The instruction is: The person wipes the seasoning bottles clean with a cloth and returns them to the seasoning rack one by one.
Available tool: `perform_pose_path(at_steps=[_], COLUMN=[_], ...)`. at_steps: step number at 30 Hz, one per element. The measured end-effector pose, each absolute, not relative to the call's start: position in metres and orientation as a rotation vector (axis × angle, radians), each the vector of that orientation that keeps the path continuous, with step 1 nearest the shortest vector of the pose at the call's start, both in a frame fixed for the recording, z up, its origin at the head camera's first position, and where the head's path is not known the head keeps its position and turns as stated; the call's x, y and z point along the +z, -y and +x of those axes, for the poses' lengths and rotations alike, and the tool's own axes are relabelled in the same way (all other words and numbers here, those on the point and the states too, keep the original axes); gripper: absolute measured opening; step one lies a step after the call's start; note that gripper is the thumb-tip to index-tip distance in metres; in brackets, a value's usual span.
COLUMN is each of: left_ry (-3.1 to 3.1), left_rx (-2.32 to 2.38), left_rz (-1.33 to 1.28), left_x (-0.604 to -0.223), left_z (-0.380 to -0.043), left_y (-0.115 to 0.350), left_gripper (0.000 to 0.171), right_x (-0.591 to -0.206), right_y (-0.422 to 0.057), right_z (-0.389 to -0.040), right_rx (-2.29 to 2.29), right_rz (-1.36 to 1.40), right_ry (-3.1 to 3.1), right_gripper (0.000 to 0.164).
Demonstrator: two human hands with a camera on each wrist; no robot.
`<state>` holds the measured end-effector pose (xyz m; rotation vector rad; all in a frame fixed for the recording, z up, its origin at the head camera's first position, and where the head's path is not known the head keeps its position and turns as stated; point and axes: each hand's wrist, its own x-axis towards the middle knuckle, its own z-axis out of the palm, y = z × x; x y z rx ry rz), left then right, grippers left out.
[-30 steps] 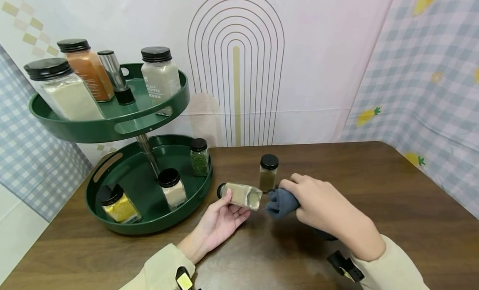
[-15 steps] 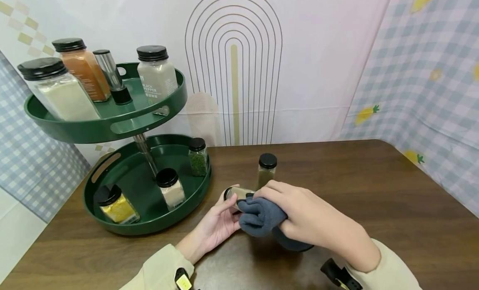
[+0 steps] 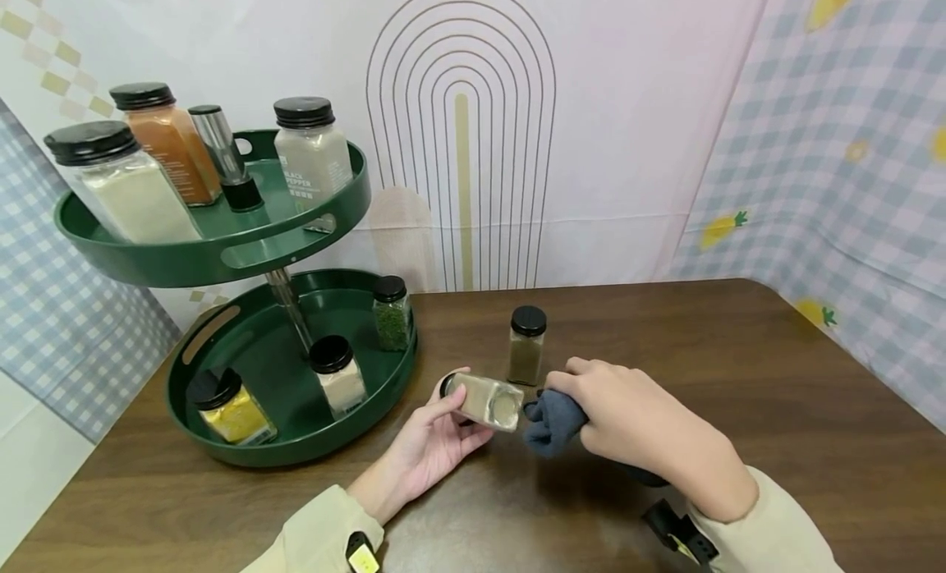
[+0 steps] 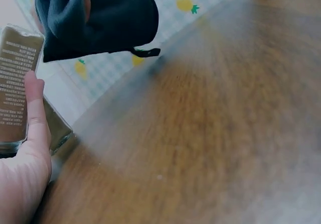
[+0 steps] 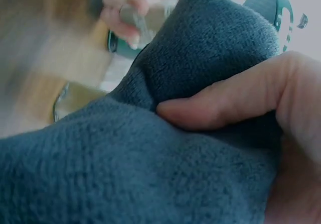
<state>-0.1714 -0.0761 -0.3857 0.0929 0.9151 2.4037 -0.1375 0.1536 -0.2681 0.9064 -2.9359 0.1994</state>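
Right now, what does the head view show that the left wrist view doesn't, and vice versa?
Only the head view: the green two-tier tray, the BLACK PEPPER jar on its upper tier, and the arch pattern on the backdrop.

Only the left wrist view: rows of small print on the held jar.

Both: that jar in the left hand, the blue-grey cloth, some of the right hand, the wooden table.
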Motion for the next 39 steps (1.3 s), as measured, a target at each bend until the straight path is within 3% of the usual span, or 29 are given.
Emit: perform_pose_path(at_steps=[8, 16, 25, 39], left_ry=[-0.932, -0.929, -0.916, -0.868], left_rx=[2.380, 2.386, 2.413, 2.426], left_rz=[0.078, 0.079, 0.037, 0.027], left_x=[-0.385, -0.384, -0.386, -0.385], left_z=[-0.171, -0.171, -0.172, -0.172], left_y=[0.075, 0.075, 0.075, 0.075], left_gripper=[0.043, 0.043, 0.041, 0.038], right_x=[-0.255, -0.267, -0.272, -0.264], right_y=[-0.161, -0.145, -0.146, -0.156], right_z=[-0.130, -0.131, -0.137, -0.136], right_rx=[0.239, 0.414, 0.372, 0.156], right_rz=[0.879, 1.066, 0.974, 0.831], right_ry=[2.688, 2.612, 2.751, 2.879], right_gripper=[0.041, 0.046, 0.035, 0.037])
